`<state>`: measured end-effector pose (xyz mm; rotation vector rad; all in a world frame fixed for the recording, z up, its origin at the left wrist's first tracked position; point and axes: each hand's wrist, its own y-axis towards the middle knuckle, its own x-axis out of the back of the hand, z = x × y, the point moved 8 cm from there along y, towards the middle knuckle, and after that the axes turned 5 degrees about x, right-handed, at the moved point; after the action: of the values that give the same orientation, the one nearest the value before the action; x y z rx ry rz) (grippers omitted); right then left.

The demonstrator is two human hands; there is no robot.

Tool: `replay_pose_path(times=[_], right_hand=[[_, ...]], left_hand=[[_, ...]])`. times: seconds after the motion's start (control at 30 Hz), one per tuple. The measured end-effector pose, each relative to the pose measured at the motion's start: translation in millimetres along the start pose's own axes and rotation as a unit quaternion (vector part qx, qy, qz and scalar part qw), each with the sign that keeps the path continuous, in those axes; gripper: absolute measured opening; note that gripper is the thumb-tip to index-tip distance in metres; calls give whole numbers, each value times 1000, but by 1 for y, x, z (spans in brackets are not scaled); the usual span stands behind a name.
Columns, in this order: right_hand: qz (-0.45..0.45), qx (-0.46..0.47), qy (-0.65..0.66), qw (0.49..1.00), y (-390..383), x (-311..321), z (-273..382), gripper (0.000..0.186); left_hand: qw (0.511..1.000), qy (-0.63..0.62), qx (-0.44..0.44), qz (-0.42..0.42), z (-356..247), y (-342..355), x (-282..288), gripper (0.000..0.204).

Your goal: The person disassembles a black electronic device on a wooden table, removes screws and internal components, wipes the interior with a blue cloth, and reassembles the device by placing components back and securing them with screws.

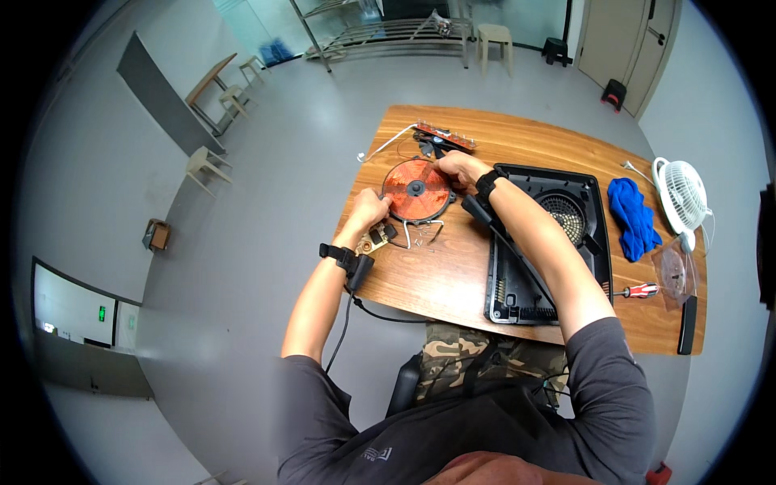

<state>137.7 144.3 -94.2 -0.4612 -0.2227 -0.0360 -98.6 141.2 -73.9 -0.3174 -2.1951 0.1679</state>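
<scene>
A round orange coil disc (404, 202) with a dark centre lies on the wooden table (412, 275). My left hand (372, 208) is closed on its left rim, and my right hand (461, 170) on its upper right rim. A small tan circuit board (368, 246) with dark parts lies under my left wrist. Behind the disc are a long orange circuit board (449, 133) on a dark piece and a white cable (380, 147). Screws and small loose parts (420, 240) lie below the disc. The black appliance casing (586, 275), with a round grille, lies beneath my right forearm.
At the right are a white fan (683, 194), blue cloth (626, 210), red-handled screwdriver (638, 289), clear bag (672, 263) and black bar (687, 323). Stools (493, 36), a metal rack (388, 48) and a door (622, 48) stand beyond the table.
</scene>
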Motion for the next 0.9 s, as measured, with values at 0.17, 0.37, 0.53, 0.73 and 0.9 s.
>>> replay_pose_path(times=[0.17,0.37,0.53,0.73,0.9], right_hand=[[43,0,54,998,12,4,-3,22],[62,41,53,996,-22,-3,10,16],[75,48,145,985,-22,11,-8,13],[60,81,178,979,-44,25,-6,10],[26,88,206,974,-57,28,-3,12]], left_hand=[[998,-49,-7,43,18,20,-12,28],[981,-163,-30,103,28,-1,-11,31],[993,-91,-63,35,33,-15,18,35],[986,112,-126,4,49,-51,40,26],[945,297,-139,-15,67,-76,25,59]])
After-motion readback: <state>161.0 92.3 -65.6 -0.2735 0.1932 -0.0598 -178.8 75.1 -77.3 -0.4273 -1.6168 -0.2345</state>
